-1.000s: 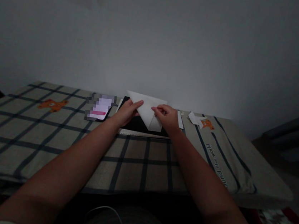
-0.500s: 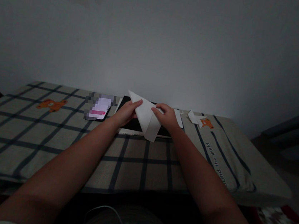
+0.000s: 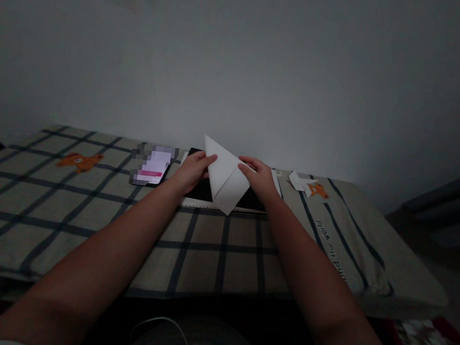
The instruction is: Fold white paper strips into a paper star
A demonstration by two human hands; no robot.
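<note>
Between my two hands is a folded sheet of white paper [image 3: 226, 178], held up tilted with one sharp corner pointing up and left. My left hand [image 3: 194, 172] pinches its left edge, thumb on the front face and fingers behind. On the right side, my right hand [image 3: 259, 177] grips the paper with its thumb near a slanting fold line; its other fingers lie along the upper edge. Beneath the paper lies a flat black item [image 3: 200, 192], partly covered, on top of white sheets [image 3: 193, 202] with a dotted edge.
A phone with a lit, partly blurred screen [image 3: 155, 165] lies left of my hands. Right of them is a small folded white paper piece [image 3: 301, 184]. A checked cloth [image 3: 219, 271] with bear prints covers the table, which meets a grey wall [image 3: 242, 63].
The folded paper has turned slightly: its top corner moved right and up, its lower corner left. My right thumb and fingers have shifted a little along it.
</note>
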